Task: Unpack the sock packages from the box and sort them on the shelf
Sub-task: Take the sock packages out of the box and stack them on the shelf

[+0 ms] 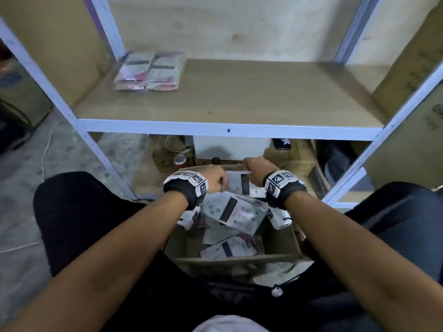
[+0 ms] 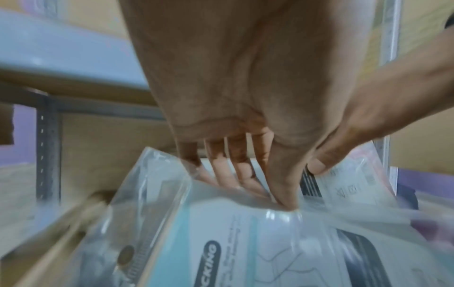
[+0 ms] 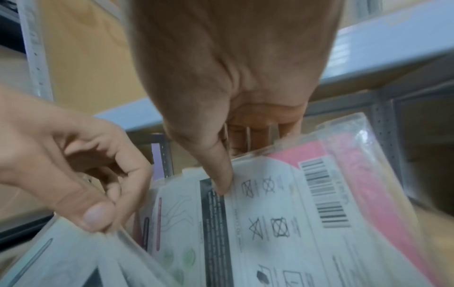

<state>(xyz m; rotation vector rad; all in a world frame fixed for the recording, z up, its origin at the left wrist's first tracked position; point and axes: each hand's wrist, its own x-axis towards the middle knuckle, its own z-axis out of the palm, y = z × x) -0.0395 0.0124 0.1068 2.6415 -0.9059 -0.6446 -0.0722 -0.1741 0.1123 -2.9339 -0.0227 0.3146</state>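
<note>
An open cardboard box [image 1: 239, 258] stands on the floor between my knees, with several plastic-wrapped sock packages [image 1: 227, 250] loose inside. My left hand [image 1: 219, 183] pinches the top edge of a teal-and-white package [image 2: 221, 242] between thumb and fingers [image 2: 233, 180]. Close to its right, my right hand [image 1: 251, 170] pinches a pink-and-white package [image 3: 294, 213] with a barcode and a dark stripe, thumb [image 3: 221, 174] in front. Both packages are lifted over the box. On the shelf board [image 1: 239, 97], a stack of sock packages [image 1: 149, 71] lies at the back left.
The shelf's white front rail [image 1: 227, 130] crosses just beyond my hands, with slanted uprights [image 1: 96, 144] on both sides. Under it are a white box [image 1: 230, 147] and a can [image 1: 179, 159]. Large cardboard boxes [image 1: 419, 92] stand at the right.
</note>
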